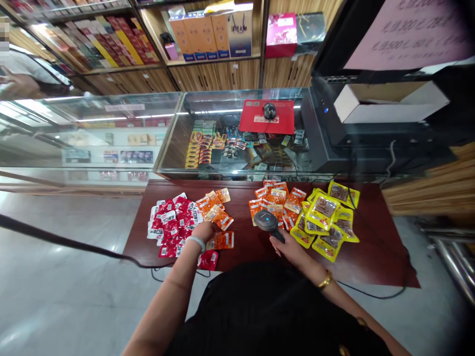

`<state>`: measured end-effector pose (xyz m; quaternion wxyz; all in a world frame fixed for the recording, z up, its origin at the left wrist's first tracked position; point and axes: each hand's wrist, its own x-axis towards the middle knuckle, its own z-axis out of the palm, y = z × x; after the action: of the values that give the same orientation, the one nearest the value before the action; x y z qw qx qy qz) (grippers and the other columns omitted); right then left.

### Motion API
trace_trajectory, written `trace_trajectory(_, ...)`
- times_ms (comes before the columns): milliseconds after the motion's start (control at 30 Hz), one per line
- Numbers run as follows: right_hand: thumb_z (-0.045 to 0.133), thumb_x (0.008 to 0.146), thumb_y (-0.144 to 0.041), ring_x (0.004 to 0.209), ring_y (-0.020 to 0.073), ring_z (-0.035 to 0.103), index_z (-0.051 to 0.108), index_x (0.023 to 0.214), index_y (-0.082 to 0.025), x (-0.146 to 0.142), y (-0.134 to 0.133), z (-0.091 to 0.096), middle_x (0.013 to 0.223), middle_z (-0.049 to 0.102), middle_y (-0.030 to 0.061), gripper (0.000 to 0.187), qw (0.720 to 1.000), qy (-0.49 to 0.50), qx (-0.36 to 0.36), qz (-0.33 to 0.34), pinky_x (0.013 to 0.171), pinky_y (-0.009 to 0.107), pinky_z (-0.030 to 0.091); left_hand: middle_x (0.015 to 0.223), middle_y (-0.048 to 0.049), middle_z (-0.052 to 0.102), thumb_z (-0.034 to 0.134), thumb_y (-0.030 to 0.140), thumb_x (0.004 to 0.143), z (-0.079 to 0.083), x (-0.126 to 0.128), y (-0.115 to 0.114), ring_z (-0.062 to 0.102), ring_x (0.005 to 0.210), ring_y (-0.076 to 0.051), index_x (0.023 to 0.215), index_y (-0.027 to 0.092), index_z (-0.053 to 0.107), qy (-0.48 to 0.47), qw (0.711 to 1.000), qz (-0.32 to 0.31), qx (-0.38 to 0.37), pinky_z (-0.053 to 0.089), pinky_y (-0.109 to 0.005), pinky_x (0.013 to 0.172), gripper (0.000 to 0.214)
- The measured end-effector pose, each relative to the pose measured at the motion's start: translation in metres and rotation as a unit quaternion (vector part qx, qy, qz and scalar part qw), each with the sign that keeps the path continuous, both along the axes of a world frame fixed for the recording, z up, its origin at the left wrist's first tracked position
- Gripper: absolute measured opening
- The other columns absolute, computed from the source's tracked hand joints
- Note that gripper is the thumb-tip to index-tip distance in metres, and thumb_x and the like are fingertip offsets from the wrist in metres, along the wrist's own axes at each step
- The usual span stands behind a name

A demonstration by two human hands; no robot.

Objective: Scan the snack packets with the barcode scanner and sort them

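Note:
My right hand (291, 248) is closed round the handle of a grey barcode scanner (267, 221), whose head points toward the middle of the dark red table (374, 257). My left hand (203, 231) is closed on an orange snack packet (218, 216) at the edge of the left heap. That heap holds several red packets (171, 225) and orange ones. On the right lie several orange packets (276, 198) and yellow packets (326, 217).
A glass display counter (230, 133) stands behind the table, with a red mouse pad (254, 118) and mouse (269, 111) on it. A black monitor (371, 74) is at the right. Shelves of boxes line the back wall. Another person stands at far left (25, 74). A black cable (67, 242) crosses the floor.

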<state>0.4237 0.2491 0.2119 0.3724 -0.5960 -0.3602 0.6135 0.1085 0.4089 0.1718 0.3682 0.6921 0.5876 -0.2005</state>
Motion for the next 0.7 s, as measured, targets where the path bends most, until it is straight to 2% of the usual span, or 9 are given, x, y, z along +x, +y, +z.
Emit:
trace_trajectory(67,0.062,0.08,-0.056,0.046,0.0097,0.041,0.054,0.094,-0.019,0.0,-0.001,0.003,0.055,0.047,-0.0078,0.04,1.0,0.007,-0.007,0.011,0.045,0.023,0.034,0.067,-0.0018,0.067,0.066,0.029,0.067,-0.002,0.003,0.002,0.062,0.069,-0.017,0.069,0.023,0.071,-0.074,0.995,0.059,-0.007,0.045,-0.026,0.071,0.008)
trace_trajectory(133,0.064,0.078,-0.057,0.046,0.0101,0.042,0.056,0.102,-0.018,0.0,-0.002,0.007,0.055,0.048,-0.0071,0.046,0.999,0.015,-0.016,0.026,0.045,0.023,0.034,0.067,-0.0015,0.067,0.063,0.038,0.071,-0.003,0.014,0.003,0.059,0.066,-0.015,0.072,0.019,0.07,-0.147,0.982,0.121,0.015,0.046,-0.025,0.069,0.019)
trace_trajectory(233,0.066,0.077,-0.056,0.047,0.0103,0.042,0.059,0.111,-0.018,-0.001,-0.004,0.013,0.056,0.05,-0.006,0.051,0.998,0.021,-0.02,0.048,0.046,0.023,0.034,0.073,-0.0015,0.067,0.06,0.046,0.074,-0.001,0.043,0.004,0.058,0.068,-0.014,0.081,0.017,0.07,-0.257,0.943,0.205,0.056,0.045,-0.024,0.068,0.032)
trace_trajectory(367,0.065,0.079,-0.056,0.048,0.0102,0.042,0.057,0.118,-0.018,-0.001,-0.005,0.014,0.058,0.048,-0.0056,0.055,0.998,0.016,-0.005,0.059,0.046,0.022,0.034,0.068,-0.0008,0.066,0.066,0.05,0.07,0.004,0.084,0.003,0.055,0.063,-0.012,0.078,0.016,0.069,-0.345,0.89,0.288,0.07,0.045,-0.023,0.063,0.036)
trace_trajectory(500,0.061,0.084,-0.055,0.048,0.0097,0.041,0.054,0.123,-0.018,0.001,-0.005,0.01,0.06,0.047,-0.006,0.054,0.997,0.008,0.007,0.074,0.045,0.021,0.034,0.07,-0.0026,0.067,0.064,0.049,0.072,0.008,0.119,-0.001,0.057,0.065,-0.013,0.078,0.015,0.069,-0.4,0.855,0.322,0.067,0.046,-0.023,0.062,0.035)
trace_trajectory(567,0.06,0.084,-0.055,0.048,0.0098,0.041,0.053,0.122,-0.018,0.002,-0.005,0.009,0.058,0.045,-0.0065,0.054,0.997,0.005,0.007,0.076,0.044,0.021,0.034,0.071,-0.0034,0.067,0.064,0.048,0.073,0.011,0.135,-0.003,0.057,0.064,-0.013,0.082,0.015,0.07,-0.424,0.845,0.324,0.04,0.046,-0.024,0.062,0.035)
trace_trajectory(633,0.059,0.084,-0.056,0.047,0.0101,0.041,0.054,0.12,-0.017,0.003,-0.004,0.009,0.056,0.045,-0.0068,0.054,0.997,0.003,0.002,0.073,0.044,0.021,0.034,0.074,-0.0042,0.068,0.061,0.049,0.076,0.012,0.148,-0.005,0.058,0.064,-0.014,0.093,0.014,0.07,-0.448,0.837,0.314,-0.007,0.047,-0.026,0.062,0.04)
trace_trajectory(700,0.059,0.084,-0.058,0.046,0.0101,0.04,0.054,0.117,-0.016,0.003,-0.002,0.011,0.055,0.045,-0.0069,0.054,0.998,0.0,-0.004,0.067,0.044,0.021,0.033,0.083,-0.0065,0.07,0.058,0.05,0.079,0.012,0.153,-0.006,0.062,0.072,-0.016,0.105,0.014,0.068,-0.47,0.834,0.288,-0.031,0.049,-0.028,0.069,0.045)
